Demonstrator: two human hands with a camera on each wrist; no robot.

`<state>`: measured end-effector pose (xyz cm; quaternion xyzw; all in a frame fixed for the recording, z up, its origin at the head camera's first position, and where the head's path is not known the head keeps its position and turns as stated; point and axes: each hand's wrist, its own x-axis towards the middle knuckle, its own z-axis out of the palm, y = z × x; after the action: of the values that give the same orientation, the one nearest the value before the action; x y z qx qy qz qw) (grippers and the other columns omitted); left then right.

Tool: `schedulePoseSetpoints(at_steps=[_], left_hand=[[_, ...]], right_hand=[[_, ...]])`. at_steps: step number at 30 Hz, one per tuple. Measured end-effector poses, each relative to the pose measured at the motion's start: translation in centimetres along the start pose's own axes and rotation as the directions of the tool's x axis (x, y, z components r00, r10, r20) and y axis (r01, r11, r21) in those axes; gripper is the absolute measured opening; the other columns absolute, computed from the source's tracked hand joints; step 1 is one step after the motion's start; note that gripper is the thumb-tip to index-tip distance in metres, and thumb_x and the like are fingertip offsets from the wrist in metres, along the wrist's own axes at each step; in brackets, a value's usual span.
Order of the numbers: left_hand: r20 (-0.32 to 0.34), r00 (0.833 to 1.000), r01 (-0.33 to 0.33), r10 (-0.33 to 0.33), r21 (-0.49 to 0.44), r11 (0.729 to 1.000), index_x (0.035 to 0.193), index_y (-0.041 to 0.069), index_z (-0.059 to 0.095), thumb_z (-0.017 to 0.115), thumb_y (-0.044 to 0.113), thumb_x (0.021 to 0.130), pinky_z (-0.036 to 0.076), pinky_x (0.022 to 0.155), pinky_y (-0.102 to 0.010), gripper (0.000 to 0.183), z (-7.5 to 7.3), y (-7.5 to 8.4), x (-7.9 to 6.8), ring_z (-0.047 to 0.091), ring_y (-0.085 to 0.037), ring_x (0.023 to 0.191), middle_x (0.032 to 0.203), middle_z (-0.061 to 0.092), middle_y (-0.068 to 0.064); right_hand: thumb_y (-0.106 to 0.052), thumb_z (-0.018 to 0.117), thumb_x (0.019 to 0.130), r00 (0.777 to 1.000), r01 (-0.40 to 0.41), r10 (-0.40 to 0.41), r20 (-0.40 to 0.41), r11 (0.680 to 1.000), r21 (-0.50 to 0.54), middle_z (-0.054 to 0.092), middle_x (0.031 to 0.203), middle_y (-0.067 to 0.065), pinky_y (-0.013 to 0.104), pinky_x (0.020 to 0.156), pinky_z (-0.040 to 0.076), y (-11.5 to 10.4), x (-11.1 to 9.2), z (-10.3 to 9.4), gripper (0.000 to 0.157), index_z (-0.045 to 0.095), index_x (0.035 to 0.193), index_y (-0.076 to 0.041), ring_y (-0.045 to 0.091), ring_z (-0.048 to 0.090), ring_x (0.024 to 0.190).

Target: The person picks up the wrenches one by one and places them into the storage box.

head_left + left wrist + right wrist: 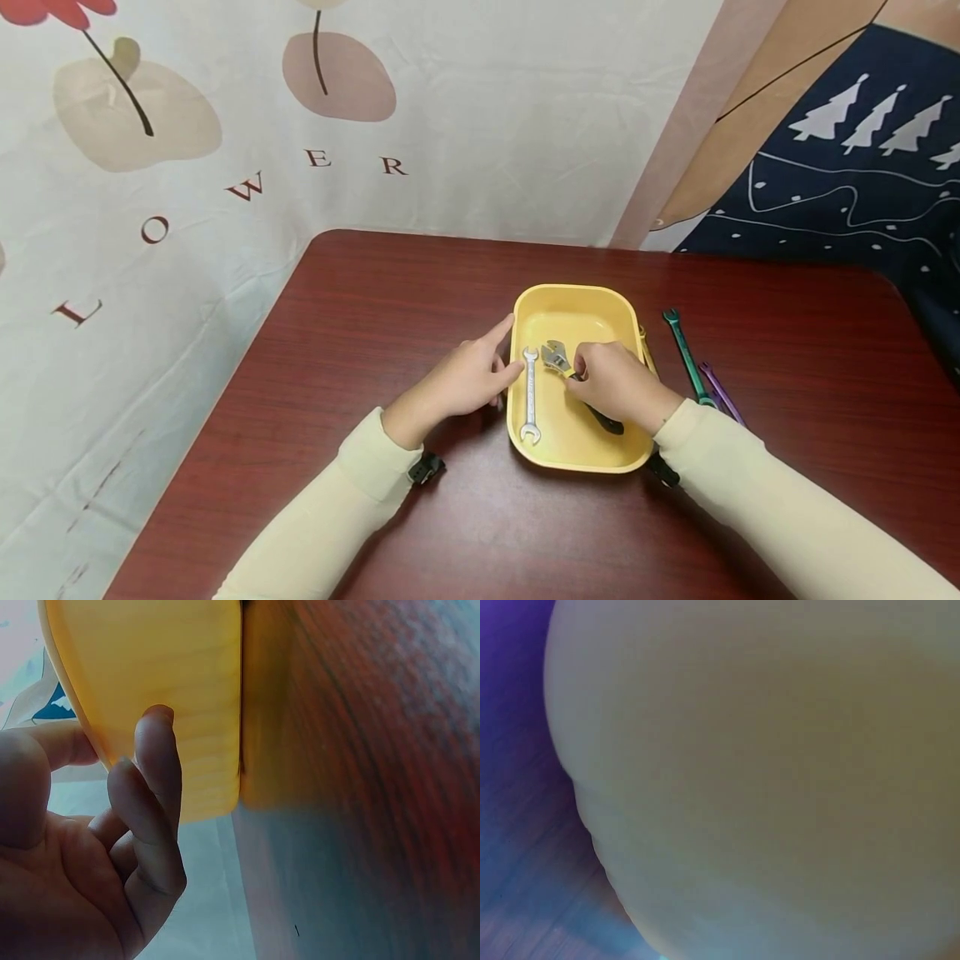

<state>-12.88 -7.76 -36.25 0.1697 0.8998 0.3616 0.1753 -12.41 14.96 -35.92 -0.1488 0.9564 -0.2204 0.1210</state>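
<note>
A yellow tray (pixel 581 460) stands on the table. My left hand (pixel 468 379) pinches its left rim, thumb over the edge and fingers against the outer wall; the left wrist view shows those fingers (pixel 156 761) up close. Inside the tray, my right hand (pixel 618 382) grips the handle of an adjustable wrench (pixel 556 357) with a black and yellow grip. Along the tray's left side lies a silver double open-ended wrench (pixel 531 396). Pale sleeve cloth (pixel 765 780) fills most of the right wrist view, so the right fingers are hidden there.
Right of the tray, on the dark red table (pixel 337 333), lie a green wrench (pixel 684 350) and a purple wrench (pixel 722 392), partly behind the right forearm. A gold-coloured wrench (pixel 647 346) shows beside the tray's right wall. Printed cloth (pixel 487 125) hangs behind the table.
</note>
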Motion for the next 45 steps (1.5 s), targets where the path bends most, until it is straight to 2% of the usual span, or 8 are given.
schedulePoseSetpoints(at_steps=[8, 17, 26, 30, 38, 45], left_hand=[[-0.004, 1.000, 0.002, -0.002, 0.005, 1.000, 0.162, 0.017, 0.013, 0.057, 0.031, 0.101, 0.049, 0.053, -0.029, 0.077, 0.1, -0.1, 0.0, 0.065, -0.016, 0.052, 0.059, 0.063, 0.002], [-0.004, 1.000, 0.002, -0.002, -0.009, 1.000, 0.162, 0.019, 0.013, 0.057, 0.030, 0.101, 0.049, 0.053, -0.029, 0.077, 0.1, -0.1, 0.0, 0.067, -0.020, 0.055, 0.060, 0.064, 0.000], [-0.005, 1.000, 0.005, -0.005, -0.010, 1.000, 0.162, 0.018, 0.014, 0.058, 0.030, 0.101, 0.049, 0.054, -0.028, 0.076, 0.1, 0.0, 0.0, 0.068, -0.022, 0.056, 0.061, 0.065, -0.001], [-0.006, 1.000, 0.004, -0.004, -0.008, 1.000, 0.162, 0.018, 0.014, 0.057, 0.030, 0.101, 0.050, 0.056, -0.028, 0.076, 0.1, 0.0, 0.0, 0.068, -0.021, 0.056, 0.061, 0.064, -0.001], [-0.003, 1.000, 0.006, -0.006, -0.006, 1.000, 0.162, 0.018, 0.013, 0.058, 0.030, 0.101, 0.050, 0.058, -0.028, 0.077, 0.0, 0.0, 0.0, 0.068, -0.020, 0.056, 0.061, 0.063, 0.002], [-0.005, 1.000, 0.001, -0.001, 0.003, 1.000, 0.162, 0.018, 0.012, 0.057, 0.031, 0.101, 0.051, 0.060, -0.028, 0.077, 0.1, -0.1, 0.1, 0.068, -0.019, 0.056, 0.062, 0.064, 0.004]], right_hand=[[-0.016, 0.072, 0.085, 0.999, 0.003, -0.003, 0.035, 1.000, -0.008, 0.051, 0.063, 0.000, 0.025, 0.052, 0.036, -0.2, 0.1, 0.0, 0.022, 0.056, 0.073, -0.010, 0.013, 0.048, 0.056], [-0.015, 0.073, 0.083, 0.996, 0.013, -0.012, 0.083, 1.000, -0.005, 0.047, 0.061, -0.001, 0.024, 0.051, 0.035, 0.0, 0.4, 0.5, 0.025, 0.053, 0.071, -0.010, 0.012, 0.046, 0.056], [-0.017, 0.073, 0.082, 0.996, -0.007, 0.007, 0.094, 1.000, 0.003, 0.043, 0.060, -0.003, 0.025, 0.051, 0.033, 0.0, 0.4, 0.9, 0.028, 0.050, 0.068, -0.011, 0.012, 0.044, 0.054], [-0.019, 0.073, 0.083, 0.994, -0.016, 0.016, 0.106, 1.000, 0.001, 0.046, 0.059, -0.003, 0.025, 0.051, 0.034, -0.1, 0.4, 1.1, 0.027, 0.052, 0.068, -0.012, 0.012, 0.046, 0.053], [-0.026, 0.071, 0.088, 0.995, 0.009, -0.010, 0.097, 1.000, 0.011, 0.055, 0.062, -0.002, 0.025, 0.052, 0.038, 0.0, 0.3, 1.0, 0.020, 0.061, 0.076, -0.013, 0.012, 0.049, 0.055], [-0.020, 0.070, 0.091, 0.993, 0.043, -0.054, 0.106, 0.993, 0.107, 0.053, 0.056, -0.004, 0.024, 0.047, 0.040, 0.2, 0.2, 1.1, 0.014, 0.061, 0.090, -0.009, 0.009, 0.049, 0.047]])
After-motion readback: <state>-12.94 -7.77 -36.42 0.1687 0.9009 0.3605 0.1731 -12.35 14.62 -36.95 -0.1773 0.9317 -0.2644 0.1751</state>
